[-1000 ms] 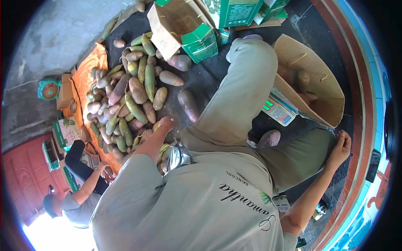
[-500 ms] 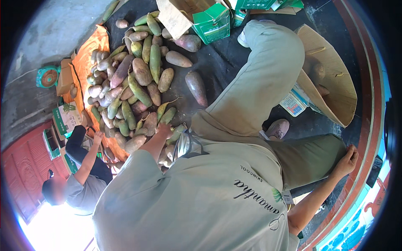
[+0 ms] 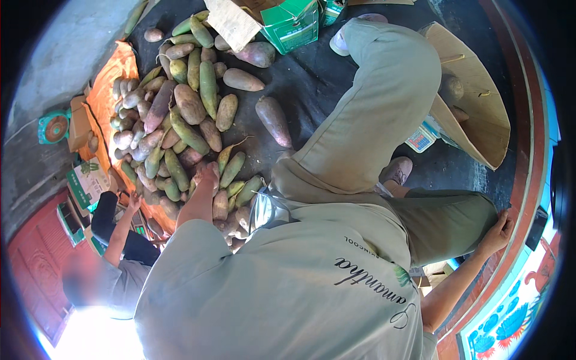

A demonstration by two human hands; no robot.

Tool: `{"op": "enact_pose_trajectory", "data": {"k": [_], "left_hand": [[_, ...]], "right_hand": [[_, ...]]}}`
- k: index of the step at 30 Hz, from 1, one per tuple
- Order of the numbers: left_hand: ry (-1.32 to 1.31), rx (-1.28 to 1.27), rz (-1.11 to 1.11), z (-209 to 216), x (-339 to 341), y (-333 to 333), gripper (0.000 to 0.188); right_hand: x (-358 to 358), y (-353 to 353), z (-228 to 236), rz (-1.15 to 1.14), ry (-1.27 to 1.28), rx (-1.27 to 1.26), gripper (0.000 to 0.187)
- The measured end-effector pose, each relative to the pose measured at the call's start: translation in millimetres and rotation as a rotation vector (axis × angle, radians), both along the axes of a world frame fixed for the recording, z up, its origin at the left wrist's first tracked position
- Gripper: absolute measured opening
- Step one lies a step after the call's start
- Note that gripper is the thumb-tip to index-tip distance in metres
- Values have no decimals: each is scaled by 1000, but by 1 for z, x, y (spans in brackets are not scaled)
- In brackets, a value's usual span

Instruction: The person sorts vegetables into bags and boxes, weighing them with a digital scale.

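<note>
A big heap of muddy green and purplish radishes [image 3: 189,105] lies on the dark sheet to my left. My left hand [image 3: 207,173] reaches into the near part of the heap, its fingers bent over a reddish-brown radish that the hand mostly covers. Long green radishes [image 3: 233,170] lie close on its right. On my right knee rests my right hand [image 3: 498,233], fingers curled in and nothing visible in them. A large purple radish [image 3: 273,122] lies apart from the heap, beside my left leg.
An open cardboard box [image 3: 480,114] with a few radishes inside stands at the right, by a scale with a keypad [image 3: 421,139]. Green cartons [image 3: 291,27] stand at the far side. Another person [image 3: 117,264] works at the left. Orange sheeting [image 3: 108,90] edges the heap.
My left hand has moved leftward and deeper into the heap, over another radish. My right hand stays on the knee. The whole view has shifted slightly.
</note>
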State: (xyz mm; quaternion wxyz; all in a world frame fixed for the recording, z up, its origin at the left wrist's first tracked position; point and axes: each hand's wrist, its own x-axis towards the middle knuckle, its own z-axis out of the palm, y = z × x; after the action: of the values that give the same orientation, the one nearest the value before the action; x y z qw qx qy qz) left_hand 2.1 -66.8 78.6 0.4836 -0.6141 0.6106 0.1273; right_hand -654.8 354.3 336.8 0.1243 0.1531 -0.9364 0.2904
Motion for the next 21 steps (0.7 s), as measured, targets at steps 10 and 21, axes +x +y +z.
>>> {"op": "enact_pose_trajectory", "data": {"k": [10,21], "left_hand": [[4,59,46,-5,-8,-13,54],[-68,19,-79,3,-28,1,49]], "right_hand": [[-4,17,-3,19,42,83,21],[-10,11,-7,-21,32,181,20]]}}
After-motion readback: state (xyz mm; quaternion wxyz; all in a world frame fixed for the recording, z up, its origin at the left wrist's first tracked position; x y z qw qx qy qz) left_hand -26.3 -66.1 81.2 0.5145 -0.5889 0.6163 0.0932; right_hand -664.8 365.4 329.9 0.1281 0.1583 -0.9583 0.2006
